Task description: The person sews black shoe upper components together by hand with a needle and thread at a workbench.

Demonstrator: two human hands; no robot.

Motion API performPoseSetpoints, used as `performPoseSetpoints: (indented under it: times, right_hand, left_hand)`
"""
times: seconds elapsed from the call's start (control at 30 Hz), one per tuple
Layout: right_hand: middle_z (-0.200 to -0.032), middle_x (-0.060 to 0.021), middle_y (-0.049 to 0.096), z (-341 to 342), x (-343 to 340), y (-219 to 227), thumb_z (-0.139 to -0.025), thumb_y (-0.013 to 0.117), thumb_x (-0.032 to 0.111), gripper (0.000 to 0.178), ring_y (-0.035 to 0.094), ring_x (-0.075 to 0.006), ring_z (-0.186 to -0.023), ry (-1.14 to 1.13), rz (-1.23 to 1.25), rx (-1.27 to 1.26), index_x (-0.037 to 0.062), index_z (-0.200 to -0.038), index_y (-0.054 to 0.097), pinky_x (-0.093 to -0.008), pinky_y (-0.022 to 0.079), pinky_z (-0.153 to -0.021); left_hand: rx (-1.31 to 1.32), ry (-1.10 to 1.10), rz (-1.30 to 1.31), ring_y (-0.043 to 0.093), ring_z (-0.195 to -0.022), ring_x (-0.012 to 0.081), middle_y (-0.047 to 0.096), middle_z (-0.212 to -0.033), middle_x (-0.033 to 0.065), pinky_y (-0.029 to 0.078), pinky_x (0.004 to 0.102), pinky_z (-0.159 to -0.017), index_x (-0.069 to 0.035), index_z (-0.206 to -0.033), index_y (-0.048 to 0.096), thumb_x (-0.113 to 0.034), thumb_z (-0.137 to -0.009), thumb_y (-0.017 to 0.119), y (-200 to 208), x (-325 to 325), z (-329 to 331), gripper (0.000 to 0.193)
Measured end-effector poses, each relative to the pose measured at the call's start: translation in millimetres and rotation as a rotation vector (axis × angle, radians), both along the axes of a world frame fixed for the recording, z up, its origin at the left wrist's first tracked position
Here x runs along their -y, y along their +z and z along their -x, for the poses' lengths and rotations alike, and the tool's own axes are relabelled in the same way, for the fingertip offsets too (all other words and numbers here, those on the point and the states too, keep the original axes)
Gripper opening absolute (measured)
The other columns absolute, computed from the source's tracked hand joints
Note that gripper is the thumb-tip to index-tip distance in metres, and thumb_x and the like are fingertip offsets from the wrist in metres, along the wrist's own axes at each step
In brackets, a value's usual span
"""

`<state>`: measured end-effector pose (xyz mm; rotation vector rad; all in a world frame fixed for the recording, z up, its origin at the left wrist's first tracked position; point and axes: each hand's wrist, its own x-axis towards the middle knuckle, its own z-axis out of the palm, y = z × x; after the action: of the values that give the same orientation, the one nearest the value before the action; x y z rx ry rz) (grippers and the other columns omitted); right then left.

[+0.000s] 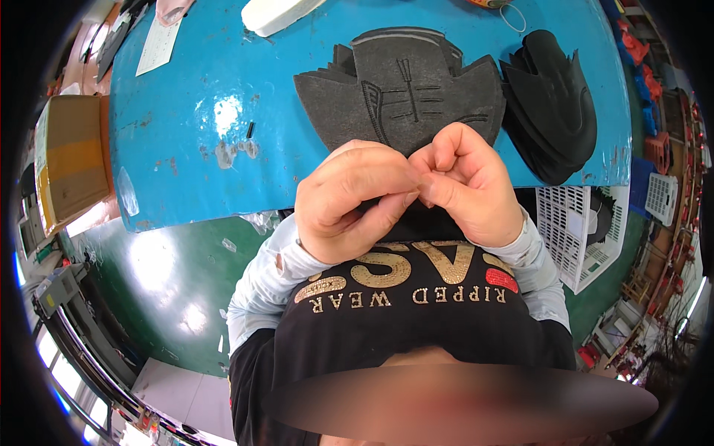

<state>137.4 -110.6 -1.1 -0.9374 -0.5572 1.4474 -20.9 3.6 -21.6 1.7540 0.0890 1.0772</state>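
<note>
My left hand [349,197] and my right hand [476,189] meet fingertip to fingertip just in front of the table's near edge. Each is closed in a pinch, thumb against finger, and whatever lies between the tips is too small or too hidden to name. Right behind them lies a stack of dark grey, shoe-upper-shaped pieces [416,89], the top one with stitched or embossed lines; my fingers overlap its near edge in the picture. To its right sits a second stack of black curved pieces [554,108], its layers fanned.
The blue table [186,171] carries a white block-like object [279,13] at the far side, a paper sheet [158,44] at far left and a small black bit [251,130]. A cardboard box [74,160] stands left; a white plastic crate [569,230] is below the table's right side.
</note>
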Motion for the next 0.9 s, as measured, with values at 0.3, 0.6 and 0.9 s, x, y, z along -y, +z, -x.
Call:
performPoseSetpoints:
  times: [0.3,0.6,0.9]
  right_hand:
    - [-0.081,-0.009,0.061,-21.4,-40.3,-4.9,-0.08,0.068,-0.009,0.024,0.063,-0.025,-0.073,-0.261,-0.262,1.389,0.0033,-0.092,0.052,-0.035,0.051,-0.067]
    - [-0.079,-0.0093,0.061,-25.4,-55.2,-12.0,-0.074,0.068,-0.008,0.023,0.062,-0.0314,-0.074,-0.208,-0.409,1.54,0.0047,-0.089,0.056,-0.0389,0.05,-0.066]
    - [-0.081,-0.0087,0.063,-28.2,-50.7,-7.8,-0.071,0.068,-0.01,0.029,0.062,-0.0284,-0.072,-0.395,-0.375,1.478,0.0057,-0.095,0.068,-0.0372,0.052,-0.067]
  left_hand:
    - [-0.376,0.394,-0.475,0.064,-0.077,0.0278,0.065,-0.086,0.0104,0.05,0.0347,-0.066,-0.001,-0.096,0.067,0.012,-0.069,0.074,-4.6,-21.8,5.2,0.031]
    - [-0.466,0.354,-0.461,0.063,-0.078,0.028,0.066,-0.088,0.0088,0.051,0.0362,-0.067,-0.002,-0.099,0.068,0.009,-0.069,0.073,0.8,-22.6,4.0,0.032]
    - [-0.728,0.273,-0.598,0.057,-0.074,0.0256,0.057,-0.086,0.0067,0.049,0.0361,-0.067,-0.003,-0.109,0.068,0.006,-0.067,0.068,13.6,-26.4,-10.2,0.043]
